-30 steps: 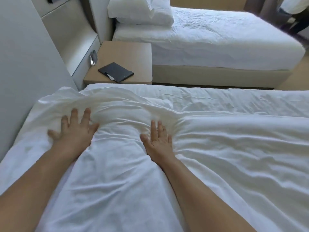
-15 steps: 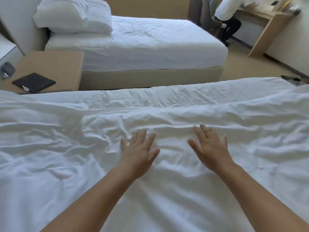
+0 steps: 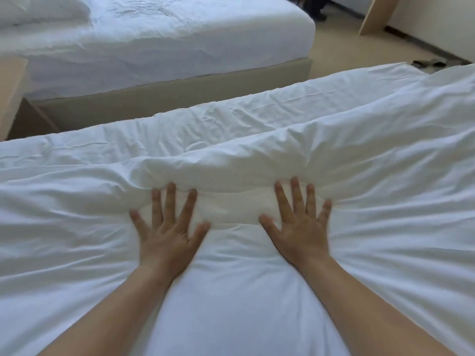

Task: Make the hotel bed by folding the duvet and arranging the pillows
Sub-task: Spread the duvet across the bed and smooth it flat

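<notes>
Duvet (image 3: pixel 257 291), white, creased cotton, bunches under flat left hand (image 3: pixel 168 232) and right hand (image 3: pixel 299 227).

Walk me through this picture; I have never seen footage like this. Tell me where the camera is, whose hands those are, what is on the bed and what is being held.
No machine here: a person is making a hotel bed with bare hands. The picture comes from a wide-angle camera worn on the person's head, looking forward and down, so both forearms enter from the bottom. The left hand and the right hand lie flat, fingers spread, pressing on the white duvet; a puffed ridge sits just past them. Nothing is gripped. Beyond a gap stands a second bed, also white, with a pillow at its far left.
</notes>
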Action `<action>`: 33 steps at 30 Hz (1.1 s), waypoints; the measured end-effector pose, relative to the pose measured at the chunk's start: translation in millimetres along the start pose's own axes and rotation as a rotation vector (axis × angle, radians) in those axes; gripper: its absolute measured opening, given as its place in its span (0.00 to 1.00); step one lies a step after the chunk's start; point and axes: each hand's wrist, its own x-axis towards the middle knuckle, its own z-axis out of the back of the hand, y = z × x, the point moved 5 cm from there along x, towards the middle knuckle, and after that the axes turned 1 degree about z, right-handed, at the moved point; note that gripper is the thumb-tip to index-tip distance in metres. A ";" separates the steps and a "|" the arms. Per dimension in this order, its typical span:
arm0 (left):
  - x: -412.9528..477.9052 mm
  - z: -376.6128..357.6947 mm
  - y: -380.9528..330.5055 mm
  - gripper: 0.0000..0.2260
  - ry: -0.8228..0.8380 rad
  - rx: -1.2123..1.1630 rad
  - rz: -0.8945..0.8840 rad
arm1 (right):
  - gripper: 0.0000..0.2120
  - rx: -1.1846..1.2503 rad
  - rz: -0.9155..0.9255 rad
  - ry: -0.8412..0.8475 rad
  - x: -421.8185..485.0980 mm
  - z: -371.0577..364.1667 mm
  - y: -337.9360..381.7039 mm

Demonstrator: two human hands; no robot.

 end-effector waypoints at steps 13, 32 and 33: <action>-9.4 11.9 -3.2 0.36 0.208 -0.068 0.029 | 0.39 0.046 -0.028 0.160 -10.1 5.7 1.9; 97.1 9.1 -126.0 0.31 0.245 -0.098 -0.333 | 0.37 0.155 -0.029 -0.012 -86.5 2.1 35.4; 104.2 4.9 -122.8 0.31 0.232 -0.138 -0.313 | 0.37 0.146 -0.027 -0.026 -83.6 -0.9 36.0</action>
